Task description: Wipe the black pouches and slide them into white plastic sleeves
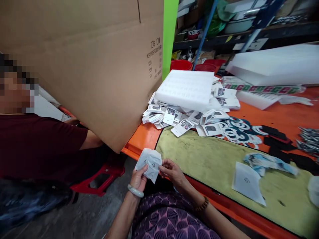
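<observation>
A small white pouch (150, 162) with printed triangle marks is held in front of my body, off the table's near edge. My left hand (139, 177) grips it from the lower left, thumb on top. At its right edge, my right hand (173, 171) pinches the pouch between thumb and fingers. What lies inside the pouch cannot be made out. Another white pouch (246, 182) with a triangle mark lies on the yellow-green mat (199, 152) to the right, beside a crumpled blue-and-white cloth (270, 162).
A tall cardboard box (82, 66) stands at the left, with a seated person (40, 146) beyond it. Small white boxes (184, 124) are heaped under a white foam block (185, 88). Ring-shaped pieces (235, 129), black pouches (276, 136) and metal parts (309, 141) lie along the orange table (279, 116).
</observation>
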Action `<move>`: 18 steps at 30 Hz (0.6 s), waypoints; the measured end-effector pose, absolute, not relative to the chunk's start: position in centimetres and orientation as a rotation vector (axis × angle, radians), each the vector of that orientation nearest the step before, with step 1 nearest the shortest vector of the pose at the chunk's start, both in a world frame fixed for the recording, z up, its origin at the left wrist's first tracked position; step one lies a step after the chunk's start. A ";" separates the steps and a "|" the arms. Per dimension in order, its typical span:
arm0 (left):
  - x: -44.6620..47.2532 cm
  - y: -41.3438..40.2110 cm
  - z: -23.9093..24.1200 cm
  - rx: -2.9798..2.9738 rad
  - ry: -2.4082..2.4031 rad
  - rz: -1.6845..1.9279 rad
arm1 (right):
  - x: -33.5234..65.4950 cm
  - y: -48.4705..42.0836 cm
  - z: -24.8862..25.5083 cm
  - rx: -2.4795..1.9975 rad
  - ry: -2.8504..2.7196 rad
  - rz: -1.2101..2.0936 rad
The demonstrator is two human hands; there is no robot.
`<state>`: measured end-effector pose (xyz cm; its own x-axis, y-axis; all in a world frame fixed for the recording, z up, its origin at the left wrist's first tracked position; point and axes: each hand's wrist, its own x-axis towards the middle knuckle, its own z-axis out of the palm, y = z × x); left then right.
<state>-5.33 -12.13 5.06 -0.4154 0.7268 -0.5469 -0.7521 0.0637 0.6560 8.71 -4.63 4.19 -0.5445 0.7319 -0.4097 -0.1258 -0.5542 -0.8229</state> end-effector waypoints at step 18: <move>-25.2 -14.2 7.0 0.322 2.137 1.873 | 10.6 -4.8 1.3 -1.305 -1.063 1.953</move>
